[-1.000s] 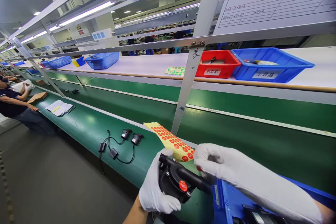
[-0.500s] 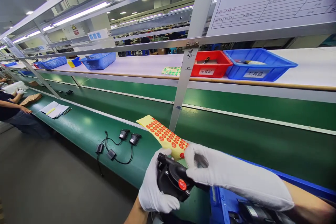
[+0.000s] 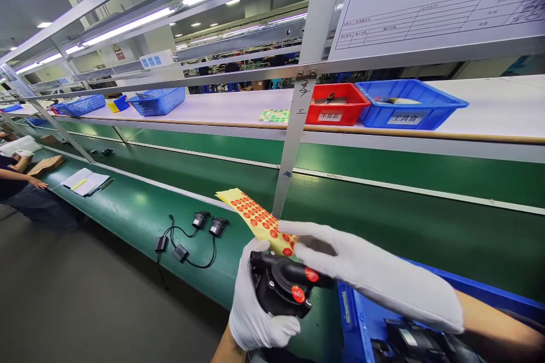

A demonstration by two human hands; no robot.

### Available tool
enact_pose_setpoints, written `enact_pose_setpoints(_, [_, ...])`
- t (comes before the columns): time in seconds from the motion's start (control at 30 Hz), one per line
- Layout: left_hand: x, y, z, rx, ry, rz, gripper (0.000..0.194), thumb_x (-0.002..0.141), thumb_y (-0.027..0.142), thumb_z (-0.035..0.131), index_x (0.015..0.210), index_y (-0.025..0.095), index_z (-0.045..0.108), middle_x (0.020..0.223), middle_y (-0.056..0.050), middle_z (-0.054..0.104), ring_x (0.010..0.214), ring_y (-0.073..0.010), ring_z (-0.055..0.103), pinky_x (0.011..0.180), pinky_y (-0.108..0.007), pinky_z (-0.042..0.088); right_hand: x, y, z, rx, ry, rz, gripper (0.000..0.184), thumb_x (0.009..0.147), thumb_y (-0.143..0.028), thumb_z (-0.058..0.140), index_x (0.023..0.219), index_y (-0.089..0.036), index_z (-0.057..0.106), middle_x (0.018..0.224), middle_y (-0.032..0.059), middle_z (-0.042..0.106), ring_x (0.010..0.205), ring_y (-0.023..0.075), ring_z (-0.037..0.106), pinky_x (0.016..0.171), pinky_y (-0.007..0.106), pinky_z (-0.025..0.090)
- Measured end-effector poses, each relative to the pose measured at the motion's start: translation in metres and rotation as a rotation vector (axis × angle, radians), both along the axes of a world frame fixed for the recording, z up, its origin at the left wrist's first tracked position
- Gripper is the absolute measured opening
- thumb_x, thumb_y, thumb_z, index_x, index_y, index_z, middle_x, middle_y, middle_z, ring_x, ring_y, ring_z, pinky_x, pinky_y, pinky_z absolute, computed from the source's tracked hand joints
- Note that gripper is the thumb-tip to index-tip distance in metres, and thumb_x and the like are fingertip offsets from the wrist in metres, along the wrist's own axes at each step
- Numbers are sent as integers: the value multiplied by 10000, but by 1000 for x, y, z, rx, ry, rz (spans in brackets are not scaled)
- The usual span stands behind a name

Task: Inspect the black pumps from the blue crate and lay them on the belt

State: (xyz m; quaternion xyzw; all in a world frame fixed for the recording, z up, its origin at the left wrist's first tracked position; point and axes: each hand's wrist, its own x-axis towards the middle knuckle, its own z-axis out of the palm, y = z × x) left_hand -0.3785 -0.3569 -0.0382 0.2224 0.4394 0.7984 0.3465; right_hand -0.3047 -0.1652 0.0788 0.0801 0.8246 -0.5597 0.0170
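My left hand (image 3: pixel 251 306), in a white glove, is closed round a black plastic pump (image 3: pixel 276 289) with a threaded outlet at its upper left. Two round red NG stickers (image 3: pixel 298 294) are on the pump, one on the body and one on the tube at its right. My gloved right hand (image 3: pixel 327 244) reaches in from the right, with fingers stretched and thumb apart. Its fingertips are over the near end of a yellow sheet of red NG stickers (image 3: pixel 259 218). Behind the pump, that sheet slants up to the left; what supports its near end is hidden.
A blue crate (image 3: pixel 353 323) with black parts stands at lower right. Two cabled black devices (image 3: pixel 200 219) lie on the green bench, and an open notebook (image 3: pixel 85 181) farther left. A metal post (image 3: pixel 293 125) rises behind the sheet. The shelf bears red (image 3: pixel 336 105) and blue bins (image 3: pixel 409 105).
A second red sticker now shows on the pump's tube. My right hand has moved from the tube to the sticker sheet, and its fingers have spread. My left hand keeps its hold.
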Motion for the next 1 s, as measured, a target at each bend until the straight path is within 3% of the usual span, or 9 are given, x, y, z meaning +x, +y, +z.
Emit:
enact_pose_setpoints(0.07, [-3, -4, 1, -14, -25, 5, 938, 654, 577, 909, 1452, 271, 522, 1226, -112, 710, 1142, -375, 694, 1032, -541, 537, 6, -2, 11, 117, 108, -100, 392, 951, -623, 585, 1059, -301, 780, 1056, 43, 773, 933, 246, 714, 838, 349, 594])
enact_pose_setpoints(0.13, [0, -12, 2, -34, -56, 45, 943, 670, 486, 925, 1480, 289, 486, 1181, -103, 730, 1060, -349, 719, 995, -524, 558, 14, -6, 16, 237, 282, -207, 341, 960, -576, 606, 854, -297, 771, 924, 43, 753, 847, 228, 695, 780, 334, 579])
enact_pose_setpoints(0.27, [11, -18, 11, -2, 7, 161, 1017, 639, 415, 958, 1502, 278, 437, 1293, -132, 686, 1142, -354, 686, 1076, -507, 509, 16, -19, 11, 341, 497, -128, 183, 922, -427, 699, 812, -308, 783, 780, 35, 724, 703, 195, 669, 659, 307, 562])
enact_pose_setpoints(0.37, [15, -12, 21, 74, 103, 166, 1019, 621, 500, 957, 1465, 239, 449, 1387, -168, 625, 1276, -393, 614, 1162, -536, 425, 10, -22, 4, 314, 332, -70, 129, 862, -404, 727, 883, -289, 781, 895, 39, 778, 794, 217, 712, 734, 330, 593])
enact_pose_setpoints(0.5, [15, -10, 23, 88, 117, 131, 969, 682, 553, 910, 1468, 245, 435, 1417, -188, 599, 1320, -403, 586, 1155, -556, 422, 6, -11, -23, -1, 103, -108, 545, 904, -590, 640, 1342, -267, 667, 1208, 91, 768, 1005, 268, 742, 891, 403, 616])
enact_pose_setpoints(0.67, [17, -26, 1, -94, 109, 238, 1030, 630, 600, 922, 1477, 211, 483, 1425, -186, 595, 1348, -407, 556, 1153, -496, 445, -6, 0, -105, -269, 33, -355, 693, 899, -742, 572, 1337, -211, 648, 1277, 140, 723, 1124, 285, 706, 1024, 434, 566])
enact_pose_setpoints(0.77, [17, -34, -13, -112, -7, 144, 1080, 637, 648, 895, 1521, 215, 449, 1368, -198, 636, 1098, -366, 707, 903, -435, 606, -21, -3, -147, -465, -128, -430, 804, 877, -795, 538, 1440, -221, 558, 1554, 157, 540, 1314, 310, 630, 1116, 446, 520])
enact_pose_setpoints(0.87, [17, -36, -25, -100, -60, 81, 1035, 661, 647, 881, 1512, 234, 458, 1223, -165, 706, 789, -242, 749, 674, -320, 610, -31, -8, -162, -638, -233, -305, 865, 930, -829, 349, 1389, -146, 616, 1467, 224, 615, 1214, 348, 702, 989, 514, 601])
enact_pose_setpoints(1.0, [17, -32, -50, -109, -126, 60, 889, 680, 603, 884, 1405, 204, 560, 985, -105, 752, 657, -198, 733, 578, -257, 562, -41, -6, -164, -822, -193, -127, 608, 859, -657, 698, 1227, -173, 723, 1304, 172, 741, 1159, 339, 730, 989, 476, 607])
